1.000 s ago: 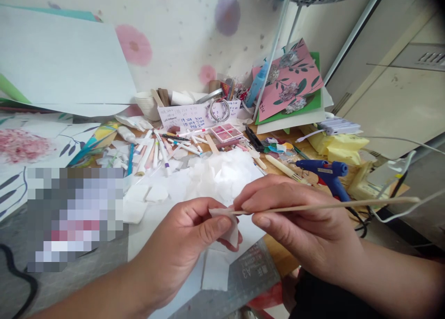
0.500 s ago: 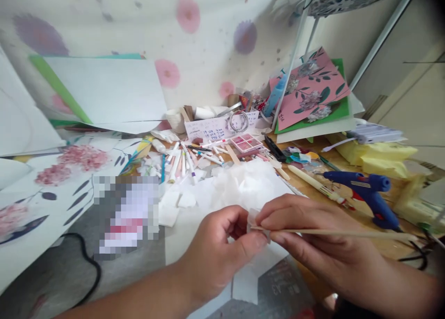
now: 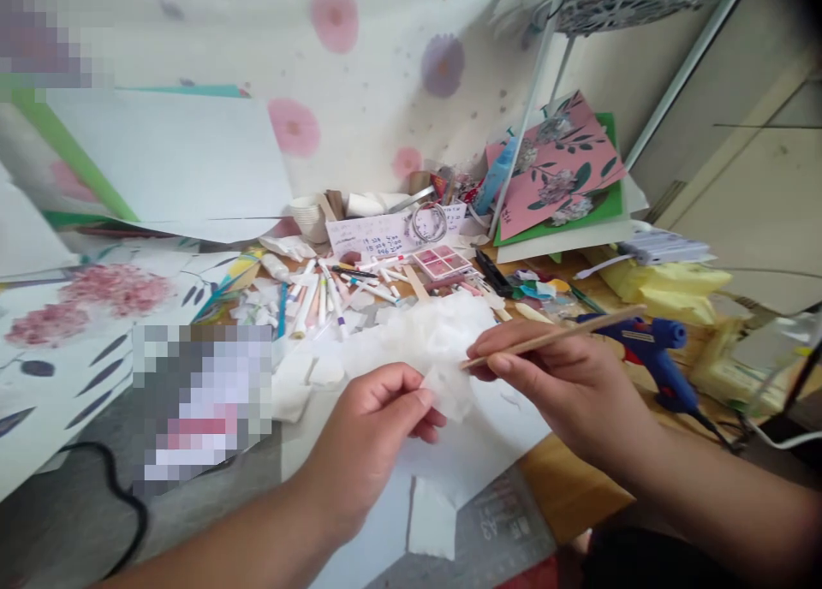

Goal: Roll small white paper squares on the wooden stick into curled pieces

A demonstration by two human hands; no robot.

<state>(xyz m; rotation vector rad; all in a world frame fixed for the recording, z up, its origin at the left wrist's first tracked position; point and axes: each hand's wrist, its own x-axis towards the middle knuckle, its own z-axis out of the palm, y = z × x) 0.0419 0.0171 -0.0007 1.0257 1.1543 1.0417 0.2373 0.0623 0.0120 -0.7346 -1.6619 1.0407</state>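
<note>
Between the thumb and fingers of my left hand (image 3: pixel 378 426) is a small piece of thin white tissue paper (image 3: pixel 453 394). My right hand (image 3: pixel 545 366) pinches a slender wooden stick (image 3: pixel 578 325), tilted up to the right, with its lower tip just right of the tissue piece. Both hands are over a white sheet (image 3: pixel 494 448) on the table. Beyond them lies a heap of crumpled white tissue (image 3: pixel 443 324). A small white paper rectangle (image 3: pixel 432 519) lies nearer to me, partly over the grey cutting mat (image 3: pixel 494 525).
A blue glue gun (image 3: pixel 668 336) is to the right, behind my right forearm. Scattered marker pens (image 3: pixel 314 302) and a pink palette (image 3: pixel 443 264) sit farther back. Flower-decorated sheets (image 3: pixel 96 383) are at left, near a black cable (image 3: pixel 122 486).
My hands have moved apart, the left keeping the tissue piece. The wooden stick has come away from the tissue and swung from nearly level to slanting upward. The view has shifted slightly right.
</note>
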